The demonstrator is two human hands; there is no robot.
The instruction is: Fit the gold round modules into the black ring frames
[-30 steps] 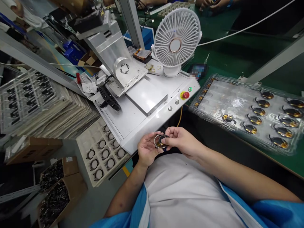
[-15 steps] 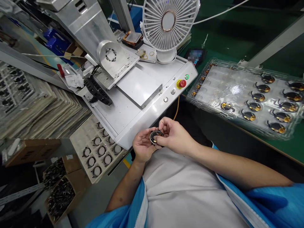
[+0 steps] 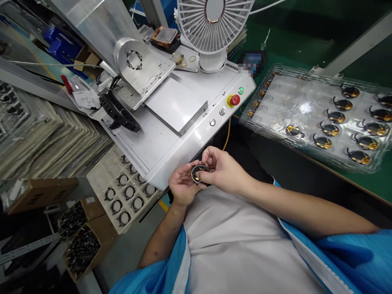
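Note:
Both hands meet just in front of my chest, below the front edge of a white machine base (image 3: 171, 153). My left hand (image 3: 181, 188) cups a small round black part with gold inside (image 3: 199, 173) from below. My right hand (image 3: 223, 170) pinches the same part from the right, fingers curled over its rim. Which pieces make up the part I cannot tell.
A clear blister tray (image 3: 275, 96) holding several black-and-gold round parts lies right on the green bench. A beige tray (image 3: 107, 173) of metal rings sits lower left, beside cardboard boxes of small dark pieces (image 3: 81, 249). A white fan (image 3: 214, 24) stands on the machine behind the red stop button (image 3: 234, 100).
The view has dropped and shifted, so the bench sits higher in frame. Both hands stay together on the round part, which now looks turned more face-up.

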